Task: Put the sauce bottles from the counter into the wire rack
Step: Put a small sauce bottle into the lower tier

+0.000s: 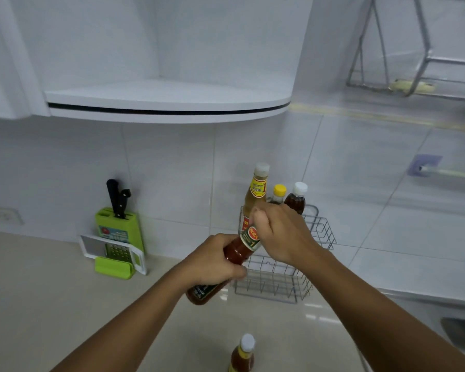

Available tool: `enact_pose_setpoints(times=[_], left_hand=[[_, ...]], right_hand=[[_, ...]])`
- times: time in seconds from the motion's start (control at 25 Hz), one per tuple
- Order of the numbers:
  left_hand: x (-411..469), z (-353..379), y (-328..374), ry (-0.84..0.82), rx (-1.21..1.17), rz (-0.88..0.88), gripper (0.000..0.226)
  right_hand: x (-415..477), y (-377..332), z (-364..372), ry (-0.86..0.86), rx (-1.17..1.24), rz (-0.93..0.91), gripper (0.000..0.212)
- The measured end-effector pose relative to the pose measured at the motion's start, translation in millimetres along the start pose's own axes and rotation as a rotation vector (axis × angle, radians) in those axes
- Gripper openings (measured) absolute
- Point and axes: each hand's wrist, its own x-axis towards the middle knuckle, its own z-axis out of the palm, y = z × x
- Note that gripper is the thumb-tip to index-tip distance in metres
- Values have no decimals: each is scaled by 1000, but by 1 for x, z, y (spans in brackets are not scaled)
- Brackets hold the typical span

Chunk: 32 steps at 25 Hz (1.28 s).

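Observation:
A red sauce bottle (235, 253) with a green label hangs tilted above the counter, its top leaning toward the wire rack (282, 280). My left hand (212, 261) grips its body and my right hand (282, 232) closes over its neck and cap. The rack stands in the corner against the tiled wall and holds three bottles: a tall pale one (257, 194) with a white cap, a small one (278, 194) with a yellow cap, and a dark one (297, 198) with a white cap. One more orange-red bottle (243, 354) stands on the counter at the bottom edge.
A green knife block (120, 224) with black-handled knives and a white-framed grater (113, 252) lean against the wall at the left. A rounded white shelf (167, 103) hangs overhead. A sink edge (459, 334) shows at the lower right, a metal dish rack (414, 76) at the upper right.

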Motion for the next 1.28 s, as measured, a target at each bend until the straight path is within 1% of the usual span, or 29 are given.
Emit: enact_pose_setpoints(times=[0.12,0.16,0.2,0.24,0.28,0.32,0.36,0.4,0.44,0.52,0.6,0.64,0.72,0.8,0.84,0.88,0.96,1.0,1.04,1.08,1.2,1.28], left_hand=[[0,21,3,353,471,13,38],[0,27,2,433,585,37,40],[1,32,-1,466,651,57,41],[2,32,-2,464,672,69,41],[6,31,-6,421,641,58,41],[10,26,-8,343,545,29,42],[16,20,-12,246,405,-1,46],[20,16,-15,146,261,-4,52],[23,17,-19,59,147,18,59],[28,25,-27,-47,30,68,70],[34,39,-38,-79,-14,95,75],[40,45,-47,-89,-11,95,78],[51,52,-67,-115,16,75,93],[64,55,-97,-141,14,-2,106],[71,57,-115,-137,3,-69,106],[77,60,-132,-112,-8,-148,99],[86,67,-162,-52,-52,-309,75],[90,72,-171,-50,-75,-373,64],[93,76,-178,-67,-87,-423,58],[97,81,-183,-83,-108,-457,56],[111,91,-188,-102,-150,-506,61],[121,96,-186,-102,-135,-518,60]], right_hand=[[-3,7,7,-36,48,204,42],[-5,9,10,-59,74,270,45],[-7,9,12,-77,118,326,46],[-8,10,14,-93,214,393,46],[-10,11,16,-108,414,466,42],[-14,11,17,-126,686,541,38],[-19,13,18,-143,931,578,40],[-24,17,21,-166,1089,564,48],[-31,21,26,-200,1144,512,53],[-41,27,37,-242,1098,393,47],[-47,36,46,-210,981,355,34],[-50,43,51,-185,941,369,30],[-53,56,63,-142,871,402,27],[-58,68,79,-43,738,464,27],[-60,76,88,16,669,501,28],[-61,82,97,62,618,522,31],[-63,95,114,103,550,500,38],[-63,101,122,104,515,476,40],[-62,105,128,104,484,453,42],[-59,108,134,99,471,437,43],[-49,115,150,69,485,424,53],[-41,125,162,50,484,462,52]])
